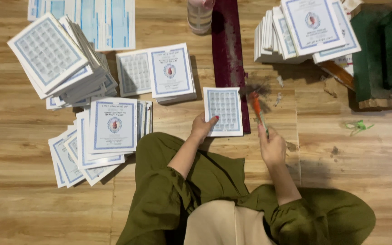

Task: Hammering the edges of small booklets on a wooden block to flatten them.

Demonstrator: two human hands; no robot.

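My left hand grips the lower left corner of a small white booklet with a blue grid cover, lying on the wooden floor. Its right edge rests against a dark maroon strip. My right hand holds a brush with an orange handle; its dark bristles point away from me, blurred, just right of the booklet's top corner. I sit on the floor in olive green clothes.
Stacks of like booklets lie around: a fanned pile at far left, a stack near my left knee, one ahead, another at top right. A pink-capped bottle stands ahead. Green wooden blocks sit right.
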